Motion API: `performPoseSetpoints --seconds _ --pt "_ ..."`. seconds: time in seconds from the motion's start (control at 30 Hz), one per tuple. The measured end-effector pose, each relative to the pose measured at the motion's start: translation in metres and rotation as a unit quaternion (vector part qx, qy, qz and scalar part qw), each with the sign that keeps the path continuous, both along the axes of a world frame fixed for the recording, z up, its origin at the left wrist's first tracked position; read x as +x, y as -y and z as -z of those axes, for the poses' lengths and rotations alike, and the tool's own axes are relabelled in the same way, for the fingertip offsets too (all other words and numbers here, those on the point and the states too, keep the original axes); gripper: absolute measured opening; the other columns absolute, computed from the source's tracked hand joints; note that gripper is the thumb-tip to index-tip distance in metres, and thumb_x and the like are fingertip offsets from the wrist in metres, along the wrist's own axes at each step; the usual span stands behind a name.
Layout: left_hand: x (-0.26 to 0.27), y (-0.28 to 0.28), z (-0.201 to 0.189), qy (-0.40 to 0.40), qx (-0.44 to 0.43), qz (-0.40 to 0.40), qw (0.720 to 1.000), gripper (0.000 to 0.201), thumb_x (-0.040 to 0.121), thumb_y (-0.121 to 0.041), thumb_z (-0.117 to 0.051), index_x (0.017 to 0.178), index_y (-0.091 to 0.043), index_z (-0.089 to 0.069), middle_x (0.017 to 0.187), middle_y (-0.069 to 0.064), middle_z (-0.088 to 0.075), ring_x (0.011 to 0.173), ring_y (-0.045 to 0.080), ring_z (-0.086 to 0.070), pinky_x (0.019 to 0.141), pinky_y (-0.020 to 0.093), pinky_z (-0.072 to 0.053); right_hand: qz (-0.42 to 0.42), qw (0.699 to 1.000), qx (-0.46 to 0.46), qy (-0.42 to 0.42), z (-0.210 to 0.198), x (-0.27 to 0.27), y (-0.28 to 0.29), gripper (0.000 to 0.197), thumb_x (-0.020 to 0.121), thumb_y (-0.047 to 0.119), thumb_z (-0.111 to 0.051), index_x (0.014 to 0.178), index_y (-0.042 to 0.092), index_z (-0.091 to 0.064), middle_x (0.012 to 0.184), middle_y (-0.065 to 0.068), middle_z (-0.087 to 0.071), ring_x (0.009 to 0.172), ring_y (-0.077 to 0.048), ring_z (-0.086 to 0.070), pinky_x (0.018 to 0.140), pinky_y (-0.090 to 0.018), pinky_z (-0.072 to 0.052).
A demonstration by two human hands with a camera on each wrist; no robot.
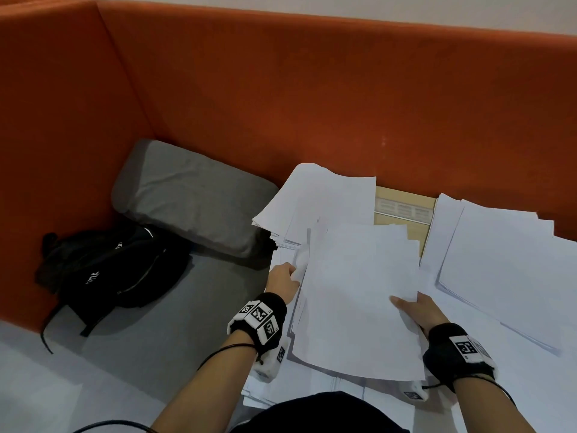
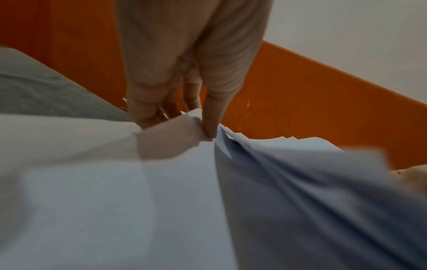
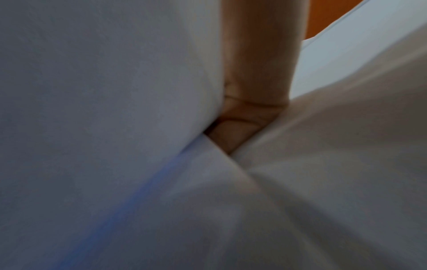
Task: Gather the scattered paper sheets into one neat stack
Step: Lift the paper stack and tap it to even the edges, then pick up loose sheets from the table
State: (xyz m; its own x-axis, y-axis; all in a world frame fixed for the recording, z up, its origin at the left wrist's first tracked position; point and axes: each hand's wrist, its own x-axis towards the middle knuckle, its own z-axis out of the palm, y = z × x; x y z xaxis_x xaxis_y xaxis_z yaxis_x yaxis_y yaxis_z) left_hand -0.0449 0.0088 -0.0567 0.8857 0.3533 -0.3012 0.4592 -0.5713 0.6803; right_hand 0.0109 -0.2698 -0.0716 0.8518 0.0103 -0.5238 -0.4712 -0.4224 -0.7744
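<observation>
Head view. Loose white paper covers the surface in front of the orange partition (image 1: pixel 312 89). Three groupings can be counted: a fanned pile at the back (image 1: pixel 315 198), a spread of sheets on the right (image 1: pixel 499 270), and a bundle of sheets (image 1: pixel 359 301) held between both hands in the middle. More sheets lie under the bundle toward the person; individual sheets are too many and too overlapped to count. The left hand (image 1: pixel 282 281) pinches the bundle's left edge. The right hand (image 1: pixel 420 310) holds its right edge, thumb laid on top. One grey cushion (image 1: pixel 193 204) and one black bag (image 1: pixel 109 270) sit to the left, well apart from the paper. A tan cardboard piece (image 1: pixel 402 210) shows between the back pile and the right spread.

Left wrist view. The fingers (image 2: pixel 212 113) are curled onto a paper edge, pinching it; several sheets sag and fan away below, edges uneven.

Right wrist view. One finger is visible, wedged in a fold of paper; the rest of the hand is hidden, though the grip looks closed on the bundle.

Handling judgement: the sheets are light, limp and slippery against each other; a bundle bows when held by one edge. Best taken by two opposite edges, as here, then tapped square on the surface. Edges crease easily.
</observation>
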Motion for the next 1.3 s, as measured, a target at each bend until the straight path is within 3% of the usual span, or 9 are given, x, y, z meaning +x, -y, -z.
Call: performPoseSetpoints --seconds 0.3,0.53,0.63,0.77,0.97,1.07,1.13,1.2,1.3 --pt "-0.010 -0.007 -0.009 -0.021 -0.045 0.053 0.997 0.049 0.088 -0.001 -0.056 0.135 -0.005 -0.042 0.135 0.016 -0.046 0.124 0.031 -0.045 0.103 0.033 -0.038 0.005 1.000 0.002 -0.003 -0.006 -0.004 -0.002 0.042 0.086 0.012 -0.066 0.124 -0.001 -0.054 0.125 -0.019 -0.059 0.101 -0.024 -0.053 0.096 -0.035 -0.039" --pt "0.007 -0.061 -0.088 0.208 0.073 -0.066 0.973 0.043 0.086 0.007 -0.051 0.126 -0.009 -0.057 0.104 0.027 -0.065 0.098 0.036 -0.063 0.089 0.039 -0.049 0.014 1.000 -0.007 -0.014 -0.007 -0.004 -0.004 0.042 0.085 0.013 -0.067 0.123 -0.001 -0.055 0.122 -0.019 -0.060 0.111 -0.033 -0.057 0.102 -0.042 -0.041" --pt "0.009 -0.075 -0.127 0.343 0.013 -0.132 0.930 0.033 0.085 0.008 -0.053 0.115 -0.002 -0.060 0.096 0.017 -0.067 0.085 0.020 -0.060 0.077 0.022 -0.044 0.018 1.000 -0.012 -0.021 -0.008 -0.005 -0.003 0.044 0.084 0.015 -0.067 0.124 0.000 -0.055 0.122 -0.019 -0.061 0.111 -0.035 -0.057 0.103 -0.045 -0.042" --pt "0.012 -0.069 -0.148 0.421 -0.160 -0.158 0.878 0.026 0.083 0.009 -0.057 0.098 -0.012 -0.060 0.089 0.001 -0.067 0.080 0.009 -0.062 0.077 0.020 -0.050 0.018 0.999 -0.023 -0.022 -0.014 -0.008 -0.008 0.041 0.085 0.015 -0.067 0.121 -0.002 -0.056 0.115 -0.019 -0.062 0.105 -0.033 -0.058 0.093 -0.038 -0.044" --pt "0.025 -0.044 -0.122 0.339 -0.337 -0.160 0.864 0.023 0.085 0.009 -0.056 0.092 -0.012 -0.061 0.084 -0.001 -0.067 0.070 0.006 -0.065 0.067 0.024 -0.054 -0.011 0.998 -0.036 -0.048 -0.048 -0.022 -0.013 0.026 0.066 -0.005 -0.074 0.087 -0.003 -0.059 0.068 -0.013 -0.059 0.079 -0.021 -0.047 0.069 -0.018 -0.039" --pt "0.031 -0.027 -0.101 0.296 -0.346 -0.129 0.881 0.020 0.086 0.008 -0.056 0.089 -0.012 -0.061 0.084 0.000 -0.065 0.072 0.010 -0.062 0.072 0.028 -0.053 0.011 0.995 0.005 -0.095 -0.044 -0.022 -0.010 0.036 0.042 -0.023 -0.064 0.057 0.009 -0.054 0.080 -0.006 -0.046 0.073 -0.020 -0.041 0.062 -0.021 -0.039" --pt "0.035 -0.018 -0.082 0.277 -0.318 -0.106 0.901 0.024 0.086 0.009 -0.055 0.082 -0.015 -0.059 0.080 -0.002 -0.064 0.068 0.006 -0.059 0.066 0.019 -0.051 0.068 0.993 0.050 -0.084 -0.029 -0.017 -0.005 0.027 0.070 -0.010 -0.064 0.070 0.012 -0.049 0.093 -0.008 -0.051 0.087 -0.024 -0.049 0.068 -0.025 -0.048" --pt "0.039 -0.010 -0.059 0.243 -0.285 -0.077 0.924 0.019 0.086 0.007 -0.055 0.084 -0.011 -0.059 0.083 -0.003 -0.063 0.075 0.010 -0.058 0.068 0.017 -0.047 0.099 0.989 0.074 -0.079 -0.017 -0.011 -0.003 0.013 0.099 0.006 -0.039 0.095 0.011 -0.050 0.116 -0.015 -0.054 0.084 -0.021 -0.052 0.057 -0.019 -0.053" --pt "0.038 0.000 -0.022 0.134 -0.227 0.003 0.965 0.021 0.089 0.001 -0.055 0.110 0.000 -0.061 0.099 0.004 -0.062 0.094 0.017 -0.056 0.078 0.020 -0.047 0.090 0.991 0.054 -0.081 -0.032 -0.010 -0.008 0.034 0.099 0.021 -0.043 0.129 0.007 -0.048 0.130 -0.022 -0.052 0.093 -0.025 -0.056 0.078 -0.029 -0.043"
